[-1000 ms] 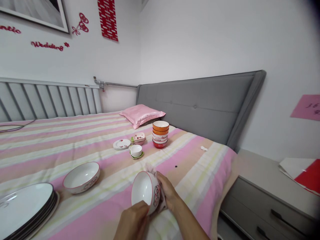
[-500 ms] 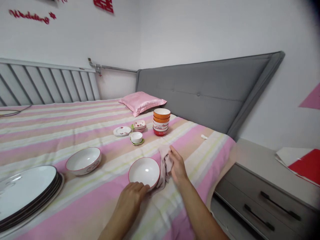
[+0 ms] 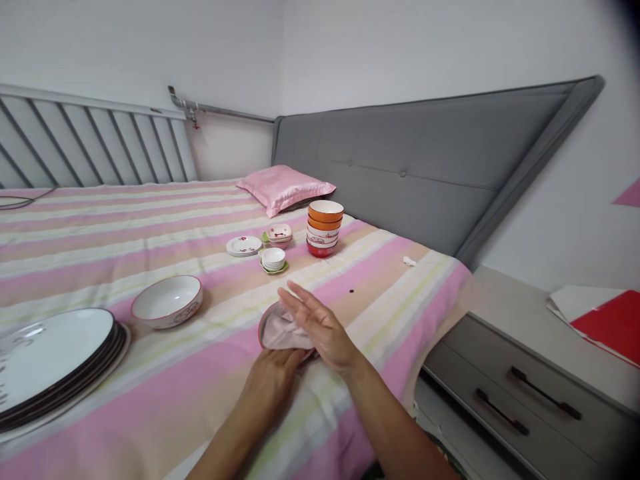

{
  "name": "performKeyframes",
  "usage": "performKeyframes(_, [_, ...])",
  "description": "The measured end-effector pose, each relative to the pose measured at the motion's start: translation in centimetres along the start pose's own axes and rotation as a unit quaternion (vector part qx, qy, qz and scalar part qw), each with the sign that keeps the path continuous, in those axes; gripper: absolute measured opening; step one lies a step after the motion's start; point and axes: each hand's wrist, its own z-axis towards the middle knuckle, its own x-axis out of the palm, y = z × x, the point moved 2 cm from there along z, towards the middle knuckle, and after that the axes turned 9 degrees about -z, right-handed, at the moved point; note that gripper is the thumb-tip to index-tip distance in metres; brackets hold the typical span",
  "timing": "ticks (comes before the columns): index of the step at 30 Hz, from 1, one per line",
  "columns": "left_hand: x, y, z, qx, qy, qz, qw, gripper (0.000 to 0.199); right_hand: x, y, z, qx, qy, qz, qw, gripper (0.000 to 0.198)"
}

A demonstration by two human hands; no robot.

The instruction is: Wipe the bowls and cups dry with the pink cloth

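A white bowl with a red rim (image 3: 261,331) rests on the striped bed cover near the middle. My left hand (image 3: 274,379) has its fingers closed at the bowl's near edge. A pale pinkish-grey cloth (image 3: 281,331) lies bunched inside the bowl and covers most of its inner surface. Over the cloth and the bowl's right side is my right hand (image 3: 323,330), fingers stretched out and slightly apart. Its palm faces left toward the cloth; where the two touch is partly hidden.
Left stand a second red-rimmed bowl (image 3: 167,301) and a stack of oval plates (image 3: 55,357). Farther back are stacked bowls (image 3: 324,230), small plates (image 3: 244,245), small dishes (image 3: 273,259) and a pink pillow (image 3: 285,189). A nightstand (image 3: 500,373) stands right of the bed.
My right hand has moved left with the cloth, from beside the bowl to over it, and its fingers have straightened. The cloth now lies in the bowl. The view has tilted down slightly.
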Motion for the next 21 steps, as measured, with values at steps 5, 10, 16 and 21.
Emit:
performKeyframes(5, [-0.2, -0.2, 0.0, 0.004, -0.005, -0.020, 1.000, 0.039, -2.8, -0.9, -0.2, 0.004, -0.269, -0.237, 0.934, 0.037])
performKeyframes(10, [-0.2, -0.1, -0.2, 0.015, -0.008, -0.016, 1.000, 0.035, -3.2, -1.4, -1.4, 0.122, -0.268, -0.558, 0.776, 0.061])
performKeyframes(16, [-0.5, -0.3, 0.0, 0.052, -0.002, 0.017, 0.998, 0.028, -3.5, -3.2, -1.2, 0.303, -0.114, -0.616, 0.719, 0.048])
performKeyframes(21, [-0.9, -1.3, -0.1, 0.115, -0.060, 0.009, 0.992, 0.024, -4.6, -4.3, -0.8, 0.311, -0.098, -0.595, 0.735, 0.034])
